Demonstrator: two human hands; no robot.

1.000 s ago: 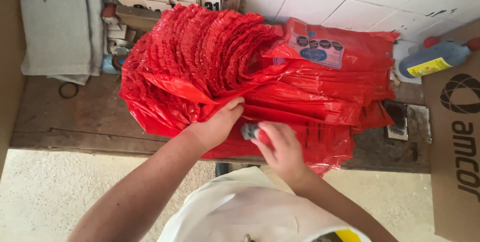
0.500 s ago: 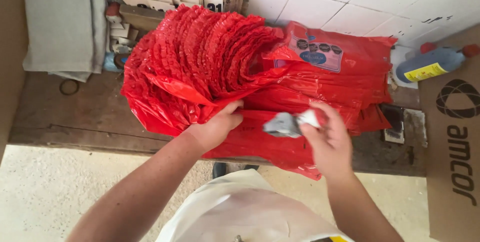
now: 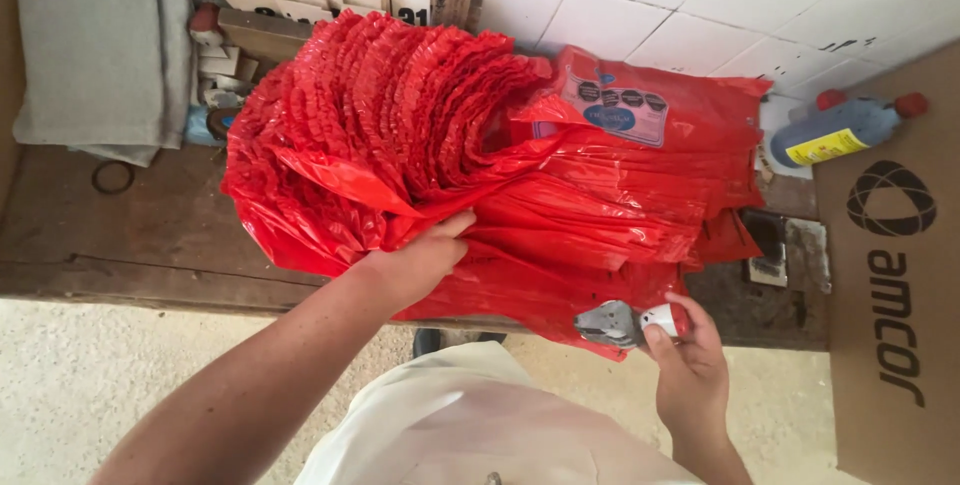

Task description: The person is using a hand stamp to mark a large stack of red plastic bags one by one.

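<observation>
1. Red plastic bags point(image 3: 600, 205): a thick stack lying flat on the wooden bench point(image 3: 150, 235), long axis running 9 to 3 o'clock; the left half is folded up and fanned toward 11 o'clock.
2. Left hand point(image 3: 415, 260): closed on the folded bags at the bend, thumb on top, holding them back. It is the nearer hand; the flat stack lies at its 3 o'clock.
3. Right hand point(image 3: 690, 365): curled around a small grey-and-white tool point(image 3: 625, 323), just off the stack's near edge, bags at its 12 o'clock.
4. Surroundings: blue bottle point(image 3: 835, 130) at 2 o'clock, cardboard box point(image 3: 890, 275) at 3, grey cloth point(image 3: 90, 45) at 10.
</observation>
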